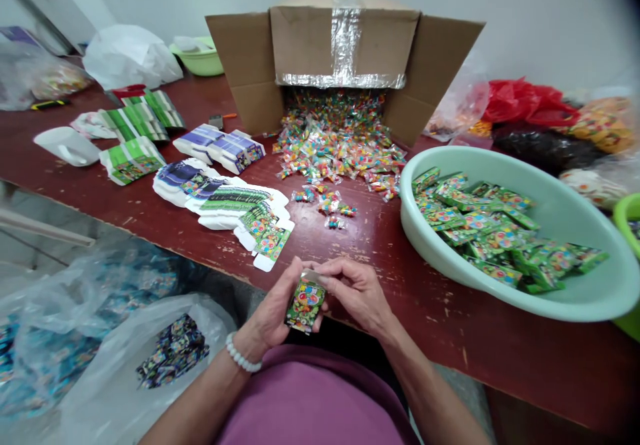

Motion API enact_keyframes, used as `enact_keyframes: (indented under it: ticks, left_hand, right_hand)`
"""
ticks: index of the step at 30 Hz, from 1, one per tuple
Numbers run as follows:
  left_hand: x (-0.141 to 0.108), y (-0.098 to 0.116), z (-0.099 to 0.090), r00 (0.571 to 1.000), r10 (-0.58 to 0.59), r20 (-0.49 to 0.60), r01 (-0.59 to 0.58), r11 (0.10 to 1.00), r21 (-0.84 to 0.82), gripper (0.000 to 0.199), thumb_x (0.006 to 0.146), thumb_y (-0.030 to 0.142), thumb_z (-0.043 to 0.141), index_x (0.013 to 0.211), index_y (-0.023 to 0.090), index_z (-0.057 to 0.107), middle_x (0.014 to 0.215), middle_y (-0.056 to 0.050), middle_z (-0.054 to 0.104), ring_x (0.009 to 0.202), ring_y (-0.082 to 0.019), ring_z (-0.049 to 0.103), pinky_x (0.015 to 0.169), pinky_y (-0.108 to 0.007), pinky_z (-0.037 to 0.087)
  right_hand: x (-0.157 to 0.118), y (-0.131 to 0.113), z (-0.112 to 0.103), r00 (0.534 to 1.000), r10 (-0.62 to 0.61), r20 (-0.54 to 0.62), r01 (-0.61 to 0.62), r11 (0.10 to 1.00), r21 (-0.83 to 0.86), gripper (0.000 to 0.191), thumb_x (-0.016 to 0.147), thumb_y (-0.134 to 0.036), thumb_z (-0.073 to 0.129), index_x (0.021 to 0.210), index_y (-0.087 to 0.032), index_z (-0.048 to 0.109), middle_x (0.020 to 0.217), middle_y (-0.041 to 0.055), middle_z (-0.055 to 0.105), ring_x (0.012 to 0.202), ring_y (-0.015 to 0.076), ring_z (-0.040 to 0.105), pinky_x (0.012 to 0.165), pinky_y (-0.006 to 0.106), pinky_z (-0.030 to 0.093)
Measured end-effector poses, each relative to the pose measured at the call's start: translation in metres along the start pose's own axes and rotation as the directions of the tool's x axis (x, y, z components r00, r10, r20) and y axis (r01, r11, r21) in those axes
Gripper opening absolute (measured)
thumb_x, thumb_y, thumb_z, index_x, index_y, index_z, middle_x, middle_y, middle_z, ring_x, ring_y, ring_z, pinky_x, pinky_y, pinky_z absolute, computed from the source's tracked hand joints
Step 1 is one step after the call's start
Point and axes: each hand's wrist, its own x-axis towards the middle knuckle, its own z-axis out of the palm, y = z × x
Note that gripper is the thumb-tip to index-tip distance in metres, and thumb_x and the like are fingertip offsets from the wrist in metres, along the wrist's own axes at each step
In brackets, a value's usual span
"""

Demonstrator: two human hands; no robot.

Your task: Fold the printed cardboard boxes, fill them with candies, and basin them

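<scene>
A small green printed box (306, 302) is held upright near the table's front edge, its pale top flap raised. Wrapped around its left side and back is my left hand (280, 305), with a beaded bracelet at the wrist. My right hand (357, 292) pinches the flap at the box's top right. Flattened green and purple cartons (235, 205) lie fanned out beyond my left hand. Small wrapped candies (340, 148) spill from a cardboard box (310, 42) lying on its side. To the right, a pale green basin (450, 275) holds many green boxes (493, 232).
Bundled cartons (133, 158) and a white mug (67, 146) stand at the left of the red table (380, 252). A plastic bag (120, 372) with dark packets sits below the left table edge. Red and clear bags (525, 102) lie behind the basin.
</scene>
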Motion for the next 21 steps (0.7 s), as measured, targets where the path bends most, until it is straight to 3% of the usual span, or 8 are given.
enact_keyframes:
  ticks: [2,4,10,15,18,21]
  left_hand:
    - [0.002,0.000,0.000,0.999,-0.051,0.012,0.051,0.996,-0.079,0.053,0.088,0.062,0.059,0.118,0.018,0.058,0.066,0.000,0.065,0.046,-0.018,0.065,0.039,-0.027,0.054]
    - [0.004,-0.001,0.000,0.998,-0.059,-0.009,0.057,0.993,-0.102,0.045,0.089,0.054,0.061,0.117,0.018,0.060,0.065,0.001,0.064,0.045,-0.017,0.064,0.038,-0.026,0.054]
    - [0.004,-0.009,0.003,0.987,0.075,-0.141,-0.071,0.997,0.034,0.044,0.090,0.048,0.060,0.123,0.019,0.064,0.081,-0.002,0.071,0.049,-0.014,0.063,0.039,-0.024,0.052]
    - [0.005,-0.014,0.000,0.988,0.102,-0.113,-0.087,0.988,0.127,0.057,0.090,0.053,0.059,0.135,0.019,0.059,0.085,-0.005,0.073,0.053,-0.015,0.064,0.042,-0.024,0.052]
    - [0.006,-0.016,-0.002,0.991,0.082,-0.105,-0.065,0.986,0.153,0.063,0.090,0.058,0.056,0.137,0.016,0.058,0.078,-0.006,0.073,0.050,-0.015,0.062,0.042,-0.024,0.051]
    - [0.006,-0.014,-0.004,0.989,0.087,-0.123,-0.067,0.986,0.155,0.060,0.089,0.056,0.058,0.133,0.016,0.061,0.076,-0.005,0.072,0.050,-0.015,0.062,0.042,-0.023,0.050]
  right_hand:
    - [-0.002,-0.005,-0.004,0.987,-0.131,0.089,0.147,0.969,-0.199,0.019,0.091,-0.038,0.066,0.095,-0.023,0.077,0.101,0.0067,0.075,0.078,0.0179,0.071,0.070,0.031,0.057]
    - [-0.003,-0.007,-0.006,0.971,-0.178,0.159,0.218,0.932,-0.288,0.019,0.093,-0.035,0.062,0.096,-0.024,0.078,0.104,0.0069,0.075,0.093,0.0208,0.070,0.081,0.033,0.056]
    - [0.002,0.006,0.002,0.999,0.014,-0.030,-0.018,0.985,-0.169,0.017,0.080,-0.037,0.077,0.082,-0.021,0.076,0.080,0.0034,0.073,0.065,0.0163,0.065,0.056,0.026,0.052]
    - [0.007,0.007,0.002,0.982,0.184,0.034,-0.186,0.980,0.073,0.023,0.075,-0.039,0.080,0.077,-0.018,0.070,0.067,0.0001,0.070,0.048,0.0111,0.056,0.048,0.024,0.047]
    - [0.008,0.004,0.001,0.981,0.193,0.033,-0.195,0.974,0.116,0.026,0.074,-0.039,0.080,0.071,-0.017,0.067,0.066,0.0008,0.070,0.048,0.0115,0.057,0.049,0.025,0.048]
    - [0.006,0.004,0.002,0.991,0.135,0.003,-0.135,0.991,0.006,0.024,0.080,-0.039,0.074,0.073,-0.018,0.066,0.075,0.0022,0.072,0.050,0.0110,0.057,0.050,0.025,0.047]
